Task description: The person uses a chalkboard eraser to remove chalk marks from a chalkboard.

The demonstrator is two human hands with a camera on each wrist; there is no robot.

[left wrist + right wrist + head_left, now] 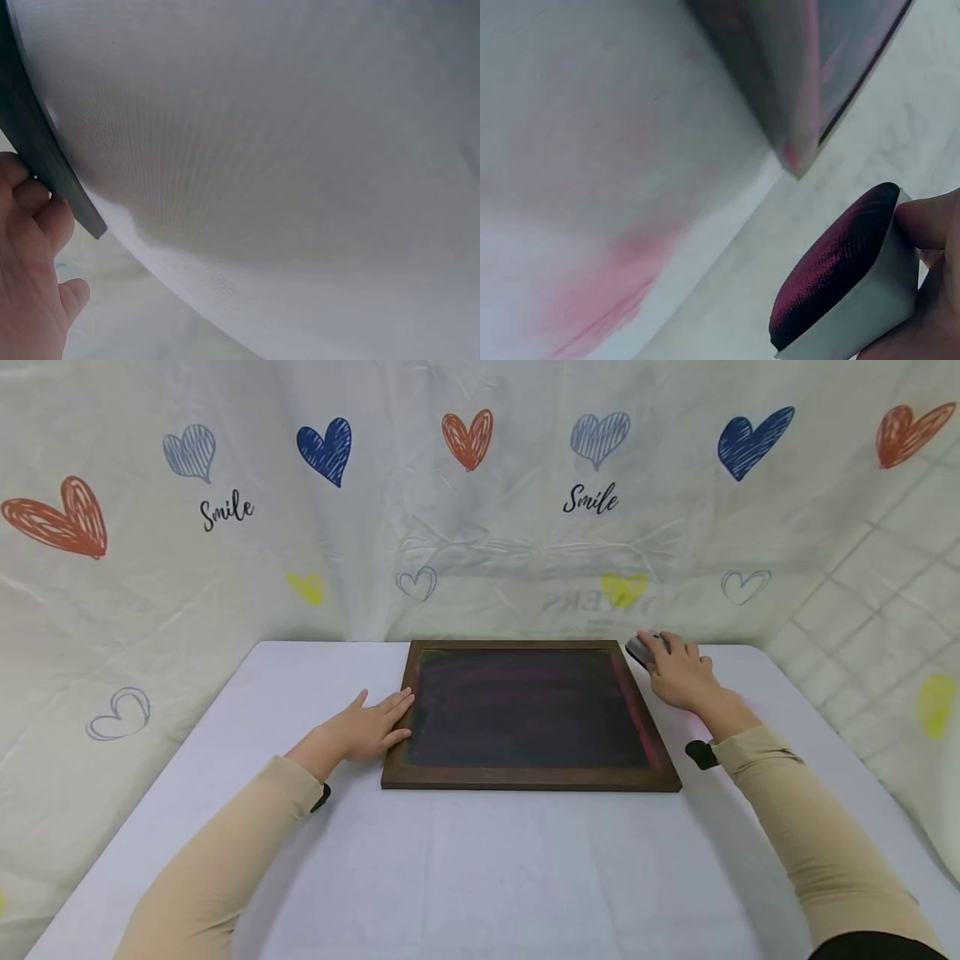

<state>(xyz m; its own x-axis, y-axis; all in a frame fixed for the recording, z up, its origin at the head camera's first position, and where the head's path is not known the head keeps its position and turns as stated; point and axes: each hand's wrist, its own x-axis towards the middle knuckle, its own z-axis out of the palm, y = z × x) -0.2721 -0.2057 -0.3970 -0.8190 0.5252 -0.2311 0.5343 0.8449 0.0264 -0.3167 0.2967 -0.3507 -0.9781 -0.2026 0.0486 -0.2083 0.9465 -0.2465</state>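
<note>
A blackboard in a brown wooden frame lies on the white table, with pink chalk smears along its right side. My left hand rests its fairly straight fingers on the frame's left edge. In the left wrist view those fingers touch the dark frame. Beyond the frame's upper right corner, my right hand grips a board eraser. The right wrist view shows that eraser raised off the board, its dark felt pad stained pink and its pale back between thumb and fingers.
The white tablecloth carries a pink chalk smudge to the right of the board. Behind the table hangs a white curtain printed with hearts and the word Smile.
</note>
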